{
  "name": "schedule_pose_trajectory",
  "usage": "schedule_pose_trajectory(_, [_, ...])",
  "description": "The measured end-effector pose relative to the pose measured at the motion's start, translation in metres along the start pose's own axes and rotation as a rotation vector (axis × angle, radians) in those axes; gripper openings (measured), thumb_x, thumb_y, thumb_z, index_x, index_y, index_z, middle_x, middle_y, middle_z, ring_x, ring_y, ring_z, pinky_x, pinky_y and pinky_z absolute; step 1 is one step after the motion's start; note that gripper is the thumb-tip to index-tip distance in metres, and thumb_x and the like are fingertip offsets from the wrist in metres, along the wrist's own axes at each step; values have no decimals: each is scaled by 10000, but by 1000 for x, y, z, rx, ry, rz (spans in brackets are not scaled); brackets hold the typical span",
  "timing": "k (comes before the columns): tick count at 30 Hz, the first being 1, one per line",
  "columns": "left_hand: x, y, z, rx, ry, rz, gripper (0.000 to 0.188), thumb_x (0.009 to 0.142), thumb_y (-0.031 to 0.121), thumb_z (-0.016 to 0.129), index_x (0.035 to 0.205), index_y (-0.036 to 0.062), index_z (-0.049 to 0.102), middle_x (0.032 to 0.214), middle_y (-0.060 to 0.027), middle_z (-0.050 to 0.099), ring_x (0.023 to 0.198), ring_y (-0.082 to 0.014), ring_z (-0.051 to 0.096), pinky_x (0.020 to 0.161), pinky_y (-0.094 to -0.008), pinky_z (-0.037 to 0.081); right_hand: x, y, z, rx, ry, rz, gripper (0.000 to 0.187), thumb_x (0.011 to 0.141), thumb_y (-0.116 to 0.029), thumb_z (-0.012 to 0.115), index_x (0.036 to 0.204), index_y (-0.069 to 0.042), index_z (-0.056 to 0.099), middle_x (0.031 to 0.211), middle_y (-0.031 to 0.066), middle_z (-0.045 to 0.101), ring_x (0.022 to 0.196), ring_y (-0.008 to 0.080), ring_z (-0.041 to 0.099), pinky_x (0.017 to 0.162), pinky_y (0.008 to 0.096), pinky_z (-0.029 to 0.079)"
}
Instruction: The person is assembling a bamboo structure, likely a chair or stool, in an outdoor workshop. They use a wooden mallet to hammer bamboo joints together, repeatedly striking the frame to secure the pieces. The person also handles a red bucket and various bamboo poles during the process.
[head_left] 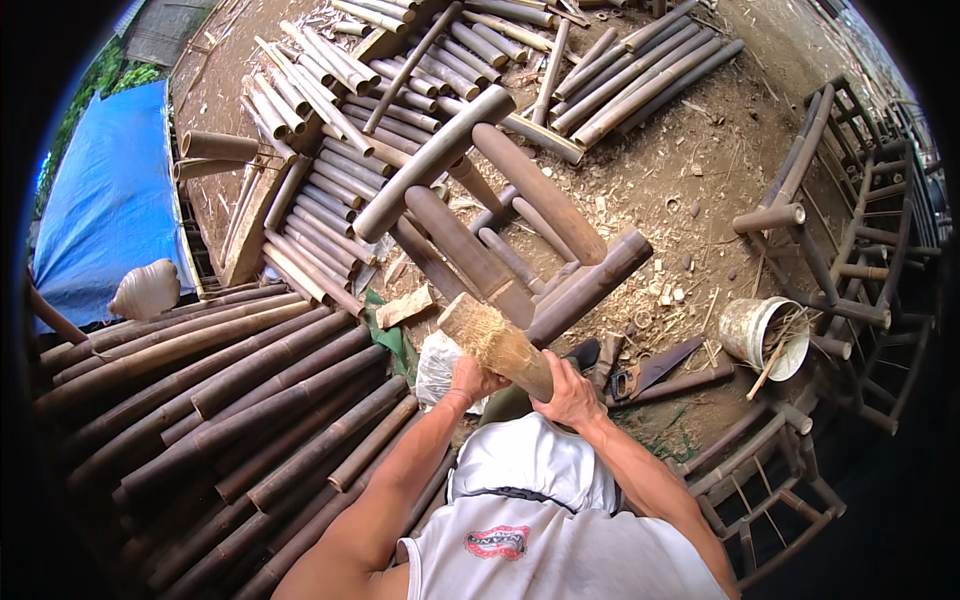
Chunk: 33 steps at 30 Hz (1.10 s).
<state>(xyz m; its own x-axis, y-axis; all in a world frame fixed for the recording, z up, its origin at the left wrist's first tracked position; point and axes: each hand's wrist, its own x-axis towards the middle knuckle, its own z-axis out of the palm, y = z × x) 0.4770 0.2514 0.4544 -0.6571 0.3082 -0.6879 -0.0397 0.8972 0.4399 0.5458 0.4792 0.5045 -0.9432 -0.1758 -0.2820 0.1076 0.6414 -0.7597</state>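
A thick, pale wooden block [500, 350], its upper face battered and frayed, lies slantwise between my hands in front of my lap. My right hand [570, 392] wraps round its lower right end. My left hand [474, 382] is closed against its lower left side, with the fingertips hidden behind the wood. Just beyond stands a frame of dark bamboo poles [590, 286], joined by flattened bamboo bars [540, 195], with a thick crosspiece [435, 165] at its far end. The block overlaps the frame's near edge.
Long bamboo poles [280, 400] lie stacked at left; cut lengths [330, 200] are piled ahead. A handsaw [655, 370], a white bucket [765, 338] and bamboo furniture frames [850, 230] stand or lie at right. Shavings litter the dirt. A plastic bag [436, 368] is beside my left hand.
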Motion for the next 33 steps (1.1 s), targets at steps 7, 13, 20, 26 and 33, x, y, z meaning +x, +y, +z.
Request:
schedule_pose_trajectory(7, [-3,-38,20,21,354,302,724,647,498,814,1263,177,611,1192,-165,652,1046,-382,631,845,-467,526,-4,-20,5,70,223,-248,920,696,-299,802,1447,-38,340,1150,255,586,975,437,646,831,471,562])
schedule_pose_trajectory(13, [-11,-7,4,-110,288,133,706,624,379,807,1219,99,551,1162,-171,597,1039,-381,623,857,-463,530,-4,-16,-12,148,57,64,937,680,-321,823,1447,-49,359,1288,267,561,1089,440,624,903,454,541])
schedule_pose_trajectory(20, [-45,-52,-33,16,67,168,735,594,297,824,1193,40,485,1171,-183,555,1057,-395,611,869,-458,534,-7,5,-112,358,467,262,810,724,-325,826,1356,17,453,1223,184,611,1101,290,609,961,391,482])
schedule_pose_trajectory(26, [-60,-105,-82,453,109,11,601,624,140,779,1162,79,518,1127,-137,585,999,-362,625,875,-448,530,19,79,-171,789,329,335,489,821,-258,755,1185,4,560,1007,72,640,883,190,624,801,322,515])
schedule_pose_trajectory(33, [-102,-114,-8,-911,1145,-988,697,794,399,758,1269,-47,512,1178,-220,575,1062,-356,597,891,-509,501,27,80,-139,927,67,468,441,844,-286,723,1151,-3,585,921,55,648,769,170,635,695,319,538])
